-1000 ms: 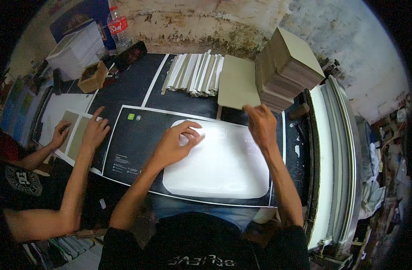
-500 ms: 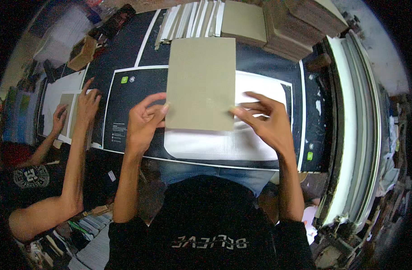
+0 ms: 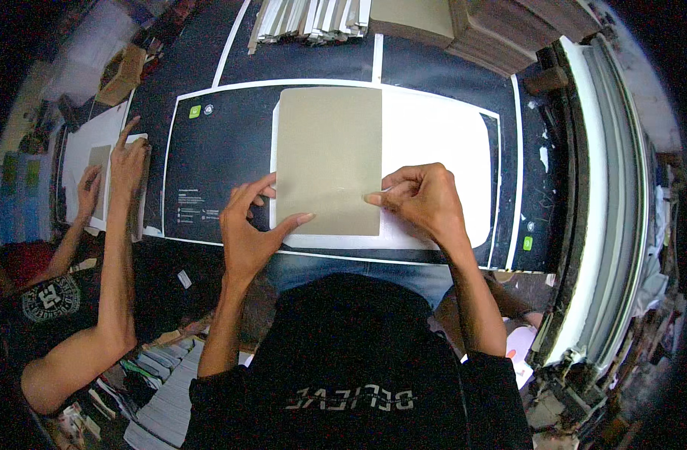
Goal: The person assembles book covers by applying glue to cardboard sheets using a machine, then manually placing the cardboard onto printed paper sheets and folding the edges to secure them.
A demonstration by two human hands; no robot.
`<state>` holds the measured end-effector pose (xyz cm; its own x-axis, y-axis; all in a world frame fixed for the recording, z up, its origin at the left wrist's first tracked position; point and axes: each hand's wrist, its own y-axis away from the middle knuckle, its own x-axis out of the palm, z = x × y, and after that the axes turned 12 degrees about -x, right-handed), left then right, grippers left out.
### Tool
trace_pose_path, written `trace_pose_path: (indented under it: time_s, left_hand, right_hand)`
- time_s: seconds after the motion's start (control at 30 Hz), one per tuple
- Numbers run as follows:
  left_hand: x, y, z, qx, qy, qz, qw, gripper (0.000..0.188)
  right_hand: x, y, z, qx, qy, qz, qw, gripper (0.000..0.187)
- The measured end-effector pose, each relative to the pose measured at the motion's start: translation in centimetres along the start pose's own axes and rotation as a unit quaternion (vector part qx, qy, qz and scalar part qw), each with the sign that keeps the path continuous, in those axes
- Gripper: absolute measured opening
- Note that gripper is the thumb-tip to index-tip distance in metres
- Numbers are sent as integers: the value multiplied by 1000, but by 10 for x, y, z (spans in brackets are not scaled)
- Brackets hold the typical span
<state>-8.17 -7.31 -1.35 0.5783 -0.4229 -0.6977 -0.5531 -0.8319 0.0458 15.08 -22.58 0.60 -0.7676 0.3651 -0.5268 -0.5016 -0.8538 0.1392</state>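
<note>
A grey-beige rectangular cardboard sheet (image 3: 328, 150) lies over the left part of a white sheet with rounded corners (image 3: 441, 135). My left hand (image 3: 247, 221) holds the board's lower left: the thumb rests on its face, the fingers are at its left edge. My right hand (image 3: 430, 199) is closed at the lower right edge, thumb tip on the board and the other fingers curled beside it. Whether any fingertips reach underneath is hidden. Beneath the white sheet is a dark printed sheet with a white border (image 3: 216, 165).
At the far side stand a row of thin white and grey strips (image 3: 310, 21) and stacks of cardboard (image 3: 501, 34). Long layered rails (image 3: 598, 202) run along the right. On the left, a co-worker's hand (image 3: 130, 157) is over another board, near a small wooden box (image 3: 121, 73).
The board has come down onto the white sheet, nearer its left side. My left thumb has moved onto the board's face. My right hand has closed in at the right edge.
</note>
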Motion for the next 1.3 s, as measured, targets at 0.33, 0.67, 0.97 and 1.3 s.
trace_pose_path:
  time_s: [0.33,0.67,0.97,1.3]
  left_hand:
    - [5,0,6,24,-14,-6,1000,73]
    - [5,3,7,13,-47,-4,999,75]
    - [5,3,6,23,-40,-9,999,74]
    - [5,3,10,24,-29,-6,999,73]
  right_hand:
    - [3,1,-2,23,31,11,999,26]
    - [7,3,-5,10,25,-7,1000,24]
    - [13,9,-7,5,14,-40,999,24]
    - [16,9,-8,-24,34,-48,998,25]
